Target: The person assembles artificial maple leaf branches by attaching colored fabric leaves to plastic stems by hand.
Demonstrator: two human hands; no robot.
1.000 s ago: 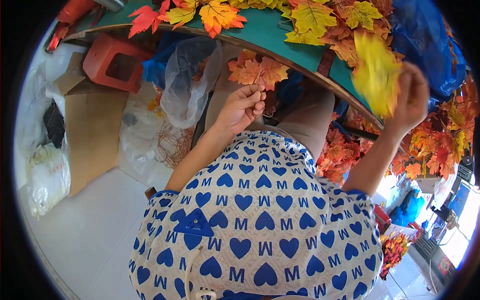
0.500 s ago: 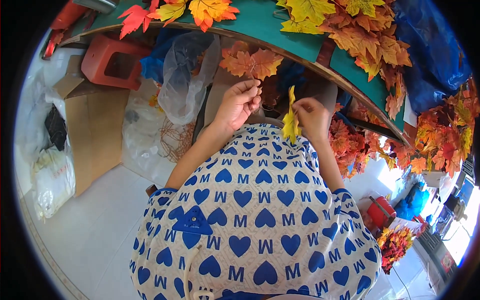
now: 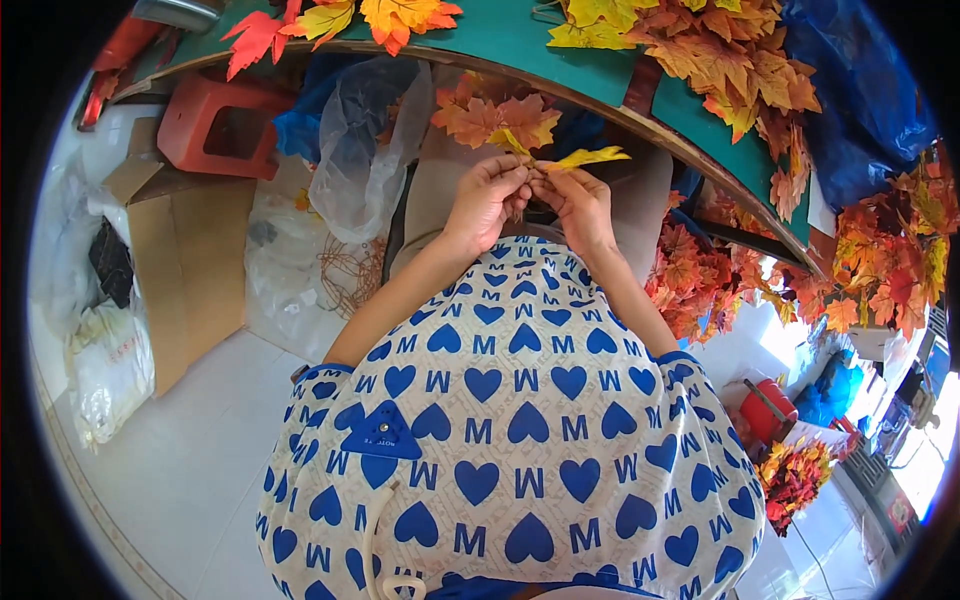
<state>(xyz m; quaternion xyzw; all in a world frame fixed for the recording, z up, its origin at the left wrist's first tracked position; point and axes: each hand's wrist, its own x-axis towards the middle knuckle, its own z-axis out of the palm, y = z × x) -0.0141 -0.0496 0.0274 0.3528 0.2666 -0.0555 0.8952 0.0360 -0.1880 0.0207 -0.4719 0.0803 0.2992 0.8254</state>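
Observation:
In front of my lap, my left hand [image 3: 488, 205] pinches the base of a sprig of orange artificial maple leaves [image 3: 492, 122], which fan out beyond the fingers. Close against it, my right hand [image 3: 578, 205] is closed on a yellow artificial leaf [image 3: 600, 156] that points out to the right, seen nearly edge-on. A second bit of yellow leaf [image 3: 508, 141] shows above the left fingertips. The fingertips of both hands meet where the stems come together, and the stems themselves are mostly hidden.
Beyond my hands curves the edge of a green-topped table [image 3: 490, 45] with piled autumn leaves [image 3: 735, 60]. Orange leaf bunches [image 3: 685, 275] hang at the right. To the left are a red plastic stool [image 3: 215, 125], a cardboard box [image 3: 190, 270] and a clear plastic bag [image 3: 365, 150].
My right hand has moved left and up, bringing the yellow leaf to my left fingertips. The leaf has turned from upright to nearly level. My left hand keeps the orange sprig.

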